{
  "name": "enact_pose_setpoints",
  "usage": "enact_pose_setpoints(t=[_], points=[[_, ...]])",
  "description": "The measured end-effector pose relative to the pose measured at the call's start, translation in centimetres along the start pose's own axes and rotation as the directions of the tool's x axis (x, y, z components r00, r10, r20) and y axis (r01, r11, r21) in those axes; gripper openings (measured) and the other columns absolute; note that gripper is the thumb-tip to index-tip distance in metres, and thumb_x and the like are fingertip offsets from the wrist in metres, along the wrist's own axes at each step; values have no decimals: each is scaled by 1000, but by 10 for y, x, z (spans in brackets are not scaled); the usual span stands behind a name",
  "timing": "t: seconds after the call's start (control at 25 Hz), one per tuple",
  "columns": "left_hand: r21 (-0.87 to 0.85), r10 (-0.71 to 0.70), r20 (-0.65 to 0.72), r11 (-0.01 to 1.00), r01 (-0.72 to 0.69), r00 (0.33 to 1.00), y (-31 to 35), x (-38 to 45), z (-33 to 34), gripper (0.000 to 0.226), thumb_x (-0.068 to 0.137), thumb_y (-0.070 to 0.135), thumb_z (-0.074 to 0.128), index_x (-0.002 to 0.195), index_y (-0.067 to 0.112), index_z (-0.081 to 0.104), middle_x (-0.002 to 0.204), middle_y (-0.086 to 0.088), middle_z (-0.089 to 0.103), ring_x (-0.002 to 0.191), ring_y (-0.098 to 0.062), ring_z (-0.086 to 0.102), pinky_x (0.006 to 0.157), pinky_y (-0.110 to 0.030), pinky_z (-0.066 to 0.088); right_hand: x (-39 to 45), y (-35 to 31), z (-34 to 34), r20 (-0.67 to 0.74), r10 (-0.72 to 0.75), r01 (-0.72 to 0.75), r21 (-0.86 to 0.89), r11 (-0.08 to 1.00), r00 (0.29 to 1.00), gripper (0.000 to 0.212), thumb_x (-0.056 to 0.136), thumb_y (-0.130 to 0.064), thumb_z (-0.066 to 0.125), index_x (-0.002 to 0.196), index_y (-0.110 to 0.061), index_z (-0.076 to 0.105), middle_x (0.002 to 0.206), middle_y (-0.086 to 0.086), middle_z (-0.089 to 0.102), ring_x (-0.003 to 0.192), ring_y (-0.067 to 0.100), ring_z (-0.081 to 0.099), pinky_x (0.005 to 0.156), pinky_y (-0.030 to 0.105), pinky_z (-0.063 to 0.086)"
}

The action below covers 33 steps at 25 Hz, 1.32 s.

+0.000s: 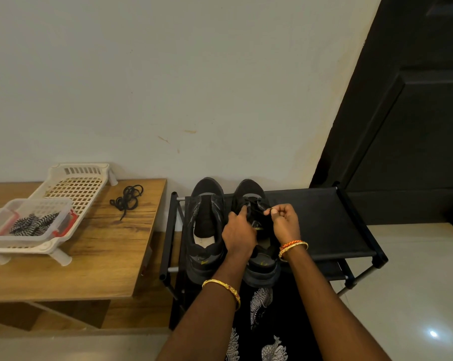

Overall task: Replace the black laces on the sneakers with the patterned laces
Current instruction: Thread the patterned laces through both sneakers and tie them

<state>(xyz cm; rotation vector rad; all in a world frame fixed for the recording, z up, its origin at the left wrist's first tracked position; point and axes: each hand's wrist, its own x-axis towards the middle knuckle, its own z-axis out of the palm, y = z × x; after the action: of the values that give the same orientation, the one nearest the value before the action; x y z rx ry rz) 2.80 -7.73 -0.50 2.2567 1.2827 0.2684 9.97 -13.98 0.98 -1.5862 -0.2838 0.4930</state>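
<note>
Left hand (238, 231) and right hand (285, 223) pinching the black lace (254, 208) of the right-side black sneaker (259, 267) on a black fabric-topped shoe rack (324, 217); zebra-patterned laces (32, 224) in a clear plastic box (64, 212) on the wooden table (103, 256).

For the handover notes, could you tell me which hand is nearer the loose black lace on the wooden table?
Left hand, on the right-hand sneaker, sits closer to the loose black lace; right hand is farther right.
</note>
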Motion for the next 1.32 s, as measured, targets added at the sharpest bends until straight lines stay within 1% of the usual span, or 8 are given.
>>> enact_pose_setpoints(t=[0.16,0.28,0.4,0.52,0.72,1.04,1.16,1.32], points=[[-4,5,-3,1000,-5,1000,-1,2,0,55,97,13,48,148,24,32,129,-11,48,102,-27,60,81,-33,49,13,-14,-5,-189,-28,42,66,997,982,20,94,-4,46,81,-19,49,75,1,57,72,14,54,69,26,46],[-1,7,-2,1000,-7,1000,-1,1,0,55,96,13,48,148,24,32,129,-12,48,103,-29,60,84,-36,49,26,-19,-17,-251,-99,35,-245,969,963,8,90,-11,55,97,-15,57,105,9,61,103,24,55,86,32,43],[-9,10,-6,1000,-10,1000,-1,2,0,54,97,14,47,148,24,32,128,-12,48,104,-30,59,84,-36,48,25,-16,-15,-80,-121,41,-649,760,989,31,85,-24,61,114,-17,57,131,9,47,125,29,39,104,46,29],[-5,17,-4,1000,-17,1000,-1,2,0,49,99,17,41,148,23,33,128,-12,48,105,-31,58,83,-36,46,14,3,5,109,-34,106,-771,629,993,39,82,-29,64,118,-18,55,130,8,42,123,30,40,103,45,34],[-24,25,-9,999,-25,1000,-2,3,0,49,99,18,43,147,23,34,128,-12,49,105,-29,58,82,-35,46,19,15,16,19,-14,24,-772,636,1000,28,93,-30,53,116,-14,57,120,12,51,111,31,52,87,43,50],[-177,163,-189,964,-197,968,-6,8,1,46,96,33,49,138,15,42,124,-6,44,110,-19,52,79,-29,49,24,21,13,70,-82,104,-814,571,994,30,98,-31,43,112,-11,61,119,12,50,110,28,50,82,39,48],[-35,279,-180,957,-290,943,4,25,-5,33,96,26,48,127,18,56,120,-7,48,114,-21,46,80,-28,46,26,24,10,111,-85,139,-779,612,990,27,96,-28,46,104,-7,61,114,14,49,103,31,52,80,39,48],[199,243,38,949,-246,969,22,46,-1,39,93,29,54,130,18,55,134,-11,41,126,-27,38,99,-40,41,31,27,-2,153,-85,168,-692,702,985,25,95,-25,49,101,-4,61,108,15,50,89,30,55,75,35,45]])
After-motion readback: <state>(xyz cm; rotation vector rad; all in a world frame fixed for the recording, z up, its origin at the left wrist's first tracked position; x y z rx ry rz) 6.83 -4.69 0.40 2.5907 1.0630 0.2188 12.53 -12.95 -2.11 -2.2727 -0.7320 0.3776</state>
